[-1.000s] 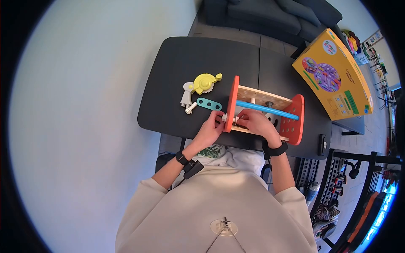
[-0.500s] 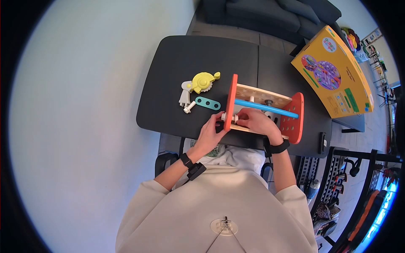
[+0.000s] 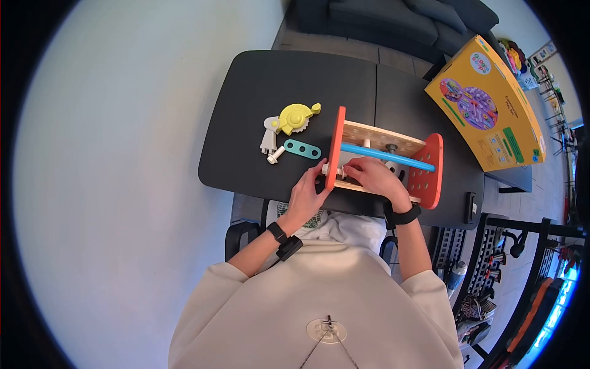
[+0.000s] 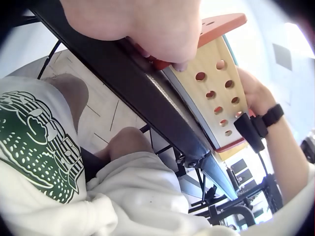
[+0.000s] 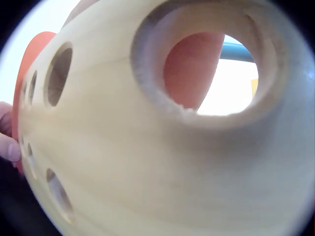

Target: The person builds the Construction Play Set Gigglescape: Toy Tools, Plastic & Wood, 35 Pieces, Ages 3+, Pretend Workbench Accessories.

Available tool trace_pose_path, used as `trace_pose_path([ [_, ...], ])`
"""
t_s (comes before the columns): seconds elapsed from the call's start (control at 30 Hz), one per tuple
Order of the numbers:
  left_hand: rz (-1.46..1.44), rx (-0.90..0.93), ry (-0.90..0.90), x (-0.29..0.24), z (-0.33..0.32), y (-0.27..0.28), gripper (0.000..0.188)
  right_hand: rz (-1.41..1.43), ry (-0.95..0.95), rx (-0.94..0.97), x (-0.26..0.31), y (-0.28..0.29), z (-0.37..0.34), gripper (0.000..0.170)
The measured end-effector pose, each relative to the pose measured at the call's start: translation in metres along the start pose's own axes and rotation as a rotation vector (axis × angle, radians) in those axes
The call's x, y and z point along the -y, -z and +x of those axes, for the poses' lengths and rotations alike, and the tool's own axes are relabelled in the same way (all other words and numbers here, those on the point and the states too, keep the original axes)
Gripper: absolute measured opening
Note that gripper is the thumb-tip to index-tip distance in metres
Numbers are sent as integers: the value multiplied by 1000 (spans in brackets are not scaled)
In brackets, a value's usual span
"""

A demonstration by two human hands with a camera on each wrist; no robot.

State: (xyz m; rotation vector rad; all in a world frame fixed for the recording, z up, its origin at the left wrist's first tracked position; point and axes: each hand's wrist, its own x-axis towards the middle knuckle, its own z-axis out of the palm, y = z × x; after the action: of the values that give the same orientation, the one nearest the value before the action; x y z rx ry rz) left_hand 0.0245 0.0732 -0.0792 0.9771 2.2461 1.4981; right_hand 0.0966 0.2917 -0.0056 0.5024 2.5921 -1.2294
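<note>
A toy workbench with red end panels [image 3: 336, 144], perforated wooden sides [image 4: 216, 101] and a blue rod [image 3: 390, 157] stands near the table's front edge. My left hand [image 3: 305, 195] holds the head of a white bolt [image 3: 325, 168] at the outer face of the left red panel. Inside the frame, my right hand [image 3: 381, 179] pinches a small pale piece at the bolt's inner end; its fingertips are partly hidden. The right wrist view is mostly filled by a wooden side [image 5: 123, 147], with the left fingers [image 5: 8, 145] at the red panel's edge.
Left of the workbench lie a teal three-hole strip [image 3: 302, 149], another white bolt [image 3: 275, 155] and a yellow and grey toy saw [image 3: 295, 118]. A large yellow box [image 3: 485, 104] stands at the right, and a small black object [image 3: 470, 207] lies at the table's right edge.
Over the last second the left wrist has shifted slightly right and the left fingers lie closer against the red panel. The right fingers have moved slightly at the bolt's inner end.
</note>
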Motion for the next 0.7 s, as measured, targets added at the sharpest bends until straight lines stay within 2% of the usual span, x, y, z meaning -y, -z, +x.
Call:
trace_pose_path([
  [0.1,-2,5,24,-2,0,1,72,123,20,23,-1,-1,1,21],
  [0.23,14,6,8,1,0,0,73,117,55,9,-1,-1,1,19],
  [0.33,21,3,-6,2,0,-1,72,108,-6,63,0,2,3,19],
  [0.53,32,-2,6,-3,1,1,63,86,-19,13,4,2,0,28],
  [0.6,32,-5,11,-3,0,1,63,0,-64,61,7,5,-1,34],
  [0.7,27,-19,-4,-4,0,1,63,13,-32,90,2,5,1,37],
])
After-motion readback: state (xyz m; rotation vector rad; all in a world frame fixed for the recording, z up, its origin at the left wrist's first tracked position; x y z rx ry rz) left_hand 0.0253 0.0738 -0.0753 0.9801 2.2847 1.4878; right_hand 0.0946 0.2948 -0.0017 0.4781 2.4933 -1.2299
